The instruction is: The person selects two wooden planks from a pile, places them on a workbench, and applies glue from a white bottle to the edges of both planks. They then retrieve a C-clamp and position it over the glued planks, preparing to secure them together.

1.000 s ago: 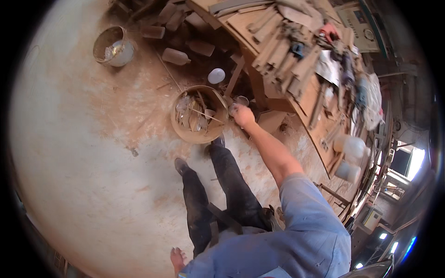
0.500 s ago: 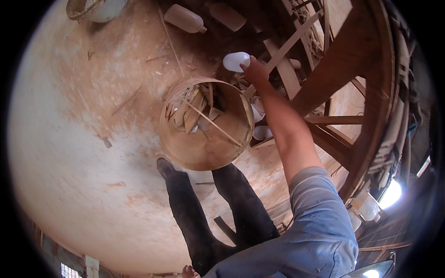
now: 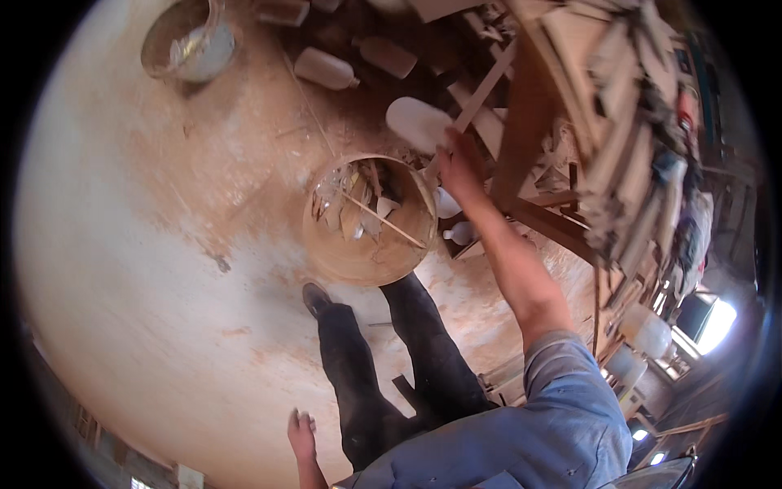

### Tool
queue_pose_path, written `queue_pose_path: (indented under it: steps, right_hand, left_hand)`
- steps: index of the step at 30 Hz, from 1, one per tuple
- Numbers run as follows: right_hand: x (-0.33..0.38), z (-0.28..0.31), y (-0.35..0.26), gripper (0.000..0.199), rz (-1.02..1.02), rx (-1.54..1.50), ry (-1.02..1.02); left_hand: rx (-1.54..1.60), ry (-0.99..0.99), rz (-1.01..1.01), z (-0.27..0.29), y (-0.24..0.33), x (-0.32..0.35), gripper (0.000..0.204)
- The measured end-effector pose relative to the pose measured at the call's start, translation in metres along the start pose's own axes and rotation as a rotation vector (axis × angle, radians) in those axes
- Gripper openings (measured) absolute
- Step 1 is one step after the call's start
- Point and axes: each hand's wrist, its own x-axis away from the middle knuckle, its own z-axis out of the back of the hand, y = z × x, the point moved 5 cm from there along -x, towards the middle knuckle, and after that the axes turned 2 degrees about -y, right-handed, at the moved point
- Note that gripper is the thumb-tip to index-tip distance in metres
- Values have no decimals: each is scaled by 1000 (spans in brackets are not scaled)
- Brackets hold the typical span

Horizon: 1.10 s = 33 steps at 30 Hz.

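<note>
Near the upper middle of the frame the right hand (image 3: 458,167) reaches out beside a white plastic jug (image 3: 417,124) lying on the sawdust floor (image 3: 147,269); whether its grip closes on the jug I cannot tell. Just below sits a round basket (image 3: 371,220) of wood scraps. At the lower middle the left hand (image 3: 301,432) hangs with fingers loosely spread, holding nothing.

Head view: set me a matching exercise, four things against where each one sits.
Things:
1. right hand
2. left hand
3. round basket
4. white bottle

Places:
A. lying on the floor past the basket
B. at the white jug under the bench
C. low, beside the dark trousers
D. on the floor before the feet, holding wood scraps

Pairs: 1-B, 2-C, 3-D, 4-A
</note>
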Motion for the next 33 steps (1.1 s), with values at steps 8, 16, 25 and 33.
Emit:
queue_pose_path:
  steps: [8,16,25,33]
  right_hand:
    - [149,322,-191,37,-201,-507,-8]
    - [338,521,-256,34,-228,-692,-17]
    - [581,553,-240,30,-1096,-375,279]
    - [811,603,-208,37,-911,-30,981]
  left_hand:
    - [175,-813,-646,-89,318,108,81]
    - [-25,-1469,-397,-90,245,299,80]
    - [-459,-1647,-689,-137,105,379,75]
    - [-648,-1503,-469,-205,-103,440,66]
